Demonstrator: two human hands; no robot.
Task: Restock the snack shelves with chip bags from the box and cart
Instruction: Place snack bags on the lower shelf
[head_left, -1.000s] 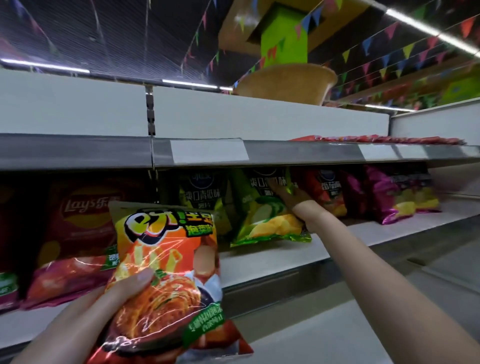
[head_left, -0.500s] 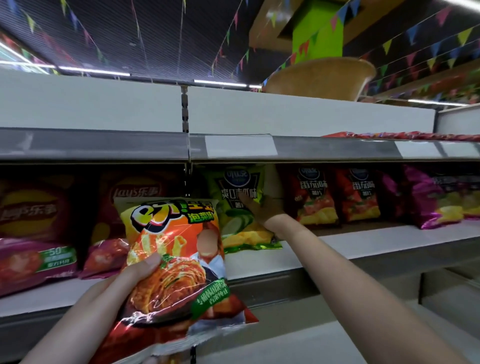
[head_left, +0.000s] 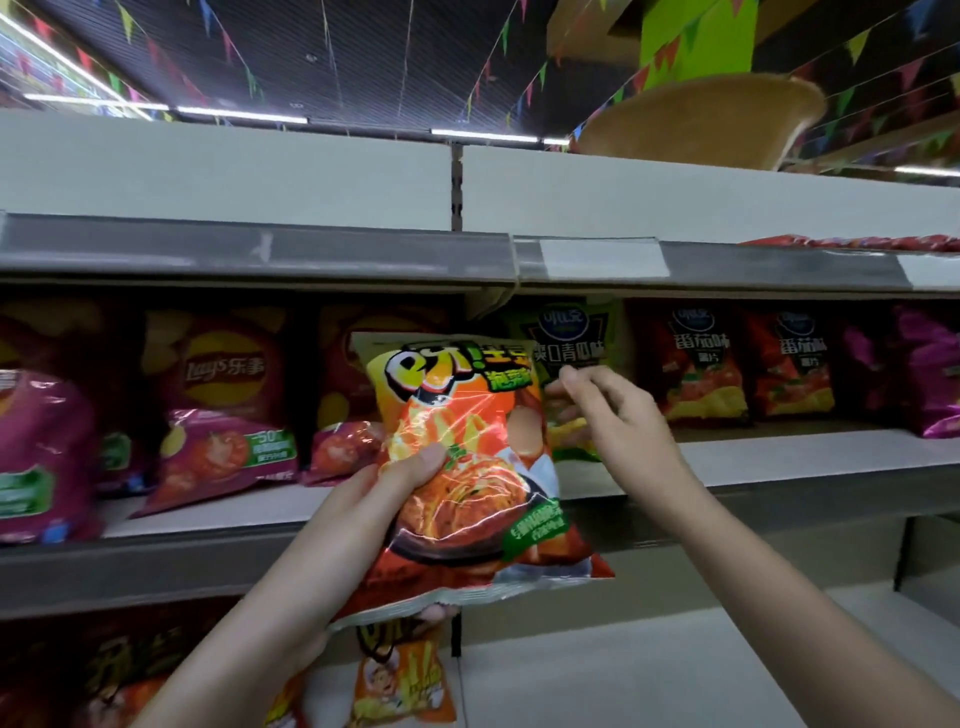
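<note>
My left hand (head_left: 384, 488) grips an orange kimchi-flavour chip bag (head_left: 467, 467) from the left side, thumb across its front, and holds it upright in front of the middle shelf (head_left: 779, 457). My right hand (head_left: 608, 415) hovers just right of the bag's upper edge, fingers loosely curled and apart, holding nothing. Behind it stands a green cucumber-flavour bag (head_left: 571, 338), partly hidden by the held bag and my hand. Two red tomato-flavour bags (head_left: 698, 364) stand to the right.
Purple-red Lay's bags (head_left: 223, 410) fill the shelf's left part. Magenta bags (head_left: 930, 374) sit at the far right. Orange bags (head_left: 400, 680) stand on the lower shelf. The upper shelf rail (head_left: 363, 254) carries a blank price label (head_left: 602, 257). A brown basket (head_left: 701, 122) rests on top.
My right hand has come back off the green bag on the shelf toward the held bag. The view has shifted left, and the orange bag is raised higher.
</note>
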